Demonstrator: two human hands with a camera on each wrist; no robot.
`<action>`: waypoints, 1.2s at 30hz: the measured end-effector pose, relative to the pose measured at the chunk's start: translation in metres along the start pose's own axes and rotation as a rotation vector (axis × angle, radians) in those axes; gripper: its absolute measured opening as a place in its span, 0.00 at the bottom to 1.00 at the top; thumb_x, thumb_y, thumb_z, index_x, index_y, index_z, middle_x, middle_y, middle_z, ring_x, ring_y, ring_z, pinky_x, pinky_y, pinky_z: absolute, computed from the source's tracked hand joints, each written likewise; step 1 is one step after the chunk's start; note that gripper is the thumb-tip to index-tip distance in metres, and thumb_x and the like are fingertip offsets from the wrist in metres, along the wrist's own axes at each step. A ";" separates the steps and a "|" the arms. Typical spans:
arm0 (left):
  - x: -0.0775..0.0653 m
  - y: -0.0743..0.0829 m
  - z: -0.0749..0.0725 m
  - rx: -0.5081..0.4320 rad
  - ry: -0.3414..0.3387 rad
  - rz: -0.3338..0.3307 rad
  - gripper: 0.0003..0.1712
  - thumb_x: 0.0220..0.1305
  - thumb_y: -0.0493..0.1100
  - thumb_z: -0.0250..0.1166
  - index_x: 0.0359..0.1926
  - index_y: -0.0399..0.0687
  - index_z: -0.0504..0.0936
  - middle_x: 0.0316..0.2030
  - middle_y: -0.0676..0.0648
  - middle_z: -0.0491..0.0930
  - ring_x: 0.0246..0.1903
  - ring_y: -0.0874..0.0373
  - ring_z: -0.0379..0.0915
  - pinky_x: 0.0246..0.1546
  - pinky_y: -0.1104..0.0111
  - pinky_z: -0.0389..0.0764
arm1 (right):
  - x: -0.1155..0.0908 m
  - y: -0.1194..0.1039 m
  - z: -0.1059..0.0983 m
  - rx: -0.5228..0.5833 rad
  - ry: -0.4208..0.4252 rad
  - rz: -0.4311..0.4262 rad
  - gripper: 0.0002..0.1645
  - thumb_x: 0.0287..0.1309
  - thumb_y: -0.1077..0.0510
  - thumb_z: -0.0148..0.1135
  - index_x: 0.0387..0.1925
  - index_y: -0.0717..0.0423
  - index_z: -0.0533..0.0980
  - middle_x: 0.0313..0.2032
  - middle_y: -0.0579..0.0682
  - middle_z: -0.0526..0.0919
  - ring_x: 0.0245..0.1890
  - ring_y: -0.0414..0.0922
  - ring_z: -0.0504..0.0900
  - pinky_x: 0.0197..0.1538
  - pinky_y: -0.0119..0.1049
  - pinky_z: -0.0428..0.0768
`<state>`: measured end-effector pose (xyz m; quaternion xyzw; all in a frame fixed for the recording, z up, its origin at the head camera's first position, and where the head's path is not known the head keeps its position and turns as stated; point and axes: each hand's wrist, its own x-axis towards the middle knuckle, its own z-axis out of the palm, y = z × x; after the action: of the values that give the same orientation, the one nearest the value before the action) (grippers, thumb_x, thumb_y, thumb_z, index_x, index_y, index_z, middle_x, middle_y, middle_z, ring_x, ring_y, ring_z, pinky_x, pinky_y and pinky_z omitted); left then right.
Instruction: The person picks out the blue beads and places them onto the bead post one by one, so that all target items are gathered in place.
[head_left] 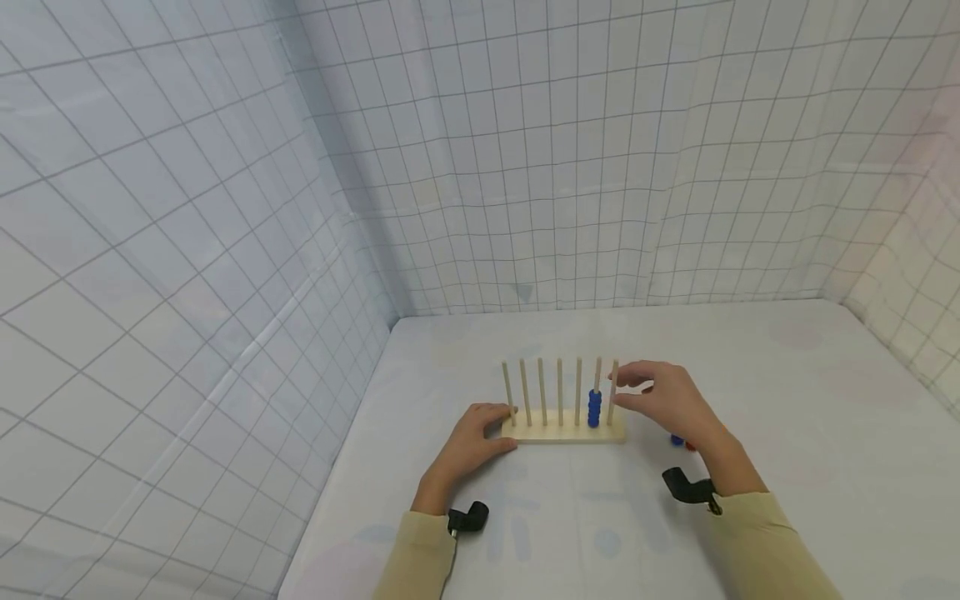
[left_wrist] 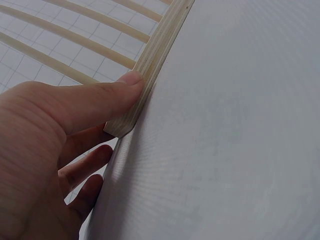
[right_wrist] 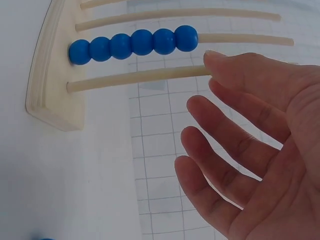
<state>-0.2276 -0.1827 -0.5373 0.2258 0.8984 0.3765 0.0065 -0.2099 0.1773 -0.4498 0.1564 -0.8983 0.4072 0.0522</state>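
Note:
A wooden bead abacus with several upright pegs stands on the white table. My left hand grips the left end of its base, thumb on the front edge and fingers behind. Blue beads are stacked from the base up on the second peg from the right. At the rightmost peg, which carries no visible bead, is my right hand. Its thumb and index fingertips overlap that peg in the right wrist view, and the other fingers are spread and slightly bent. No bead shows between them.
A blue bead and a red bead lie on the table beneath my right wrist, partly hidden by it. Grid-patterned white sheets hang at the back and on both sides.

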 end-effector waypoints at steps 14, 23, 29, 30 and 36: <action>-0.001 0.004 -0.002 -0.015 -0.001 -0.018 0.32 0.60 0.53 0.74 0.65 0.53 0.79 0.62 0.51 0.76 0.64 0.52 0.65 0.66 0.52 0.66 | -0.016 0.019 -0.012 -0.143 -0.007 0.002 0.20 0.58 0.58 0.74 0.52 0.54 0.83 0.47 0.52 0.86 0.50 0.54 0.80 0.51 0.55 0.80; -0.002 0.004 -0.001 -0.014 0.005 -0.007 0.31 0.60 0.53 0.74 0.64 0.53 0.80 0.61 0.51 0.76 0.63 0.51 0.66 0.65 0.51 0.67 | -0.029 0.033 -0.013 -0.201 -0.026 0.017 0.19 0.57 0.58 0.74 0.51 0.53 0.84 0.46 0.50 0.86 0.49 0.54 0.80 0.49 0.55 0.81; -0.002 0.004 -0.001 -0.017 0.002 -0.015 0.32 0.60 0.53 0.74 0.64 0.52 0.80 0.61 0.51 0.76 0.64 0.51 0.66 0.65 0.51 0.67 | -0.036 0.044 -0.015 -0.221 -0.044 0.042 0.19 0.57 0.57 0.74 0.51 0.52 0.84 0.46 0.50 0.85 0.47 0.55 0.80 0.45 0.53 0.82; -0.002 0.004 0.000 -0.018 0.002 -0.014 0.32 0.60 0.53 0.74 0.64 0.52 0.80 0.61 0.51 0.76 0.64 0.51 0.66 0.65 0.51 0.67 | -0.036 0.046 -0.015 -0.223 -0.049 0.044 0.19 0.57 0.57 0.74 0.51 0.52 0.84 0.46 0.50 0.84 0.47 0.55 0.80 0.44 0.52 0.81; -0.001 0.003 0.000 -0.026 0.007 -0.007 0.31 0.60 0.53 0.74 0.64 0.52 0.80 0.61 0.51 0.76 0.63 0.51 0.66 0.65 0.50 0.67 | -0.040 0.055 -0.017 -0.285 -0.068 0.030 0.18 0.54 0.59 0.75 0.49 0.52 0.85 0.44 0.50 0.84 0.44 0.53 0.81 0.40 0.50 0.80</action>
<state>-0.2255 -0.1811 -0.5351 0.2213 0.8941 0.3892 0.0076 -0.1904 0.2335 -0.4862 0.1476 -0.9506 0.2705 0.0371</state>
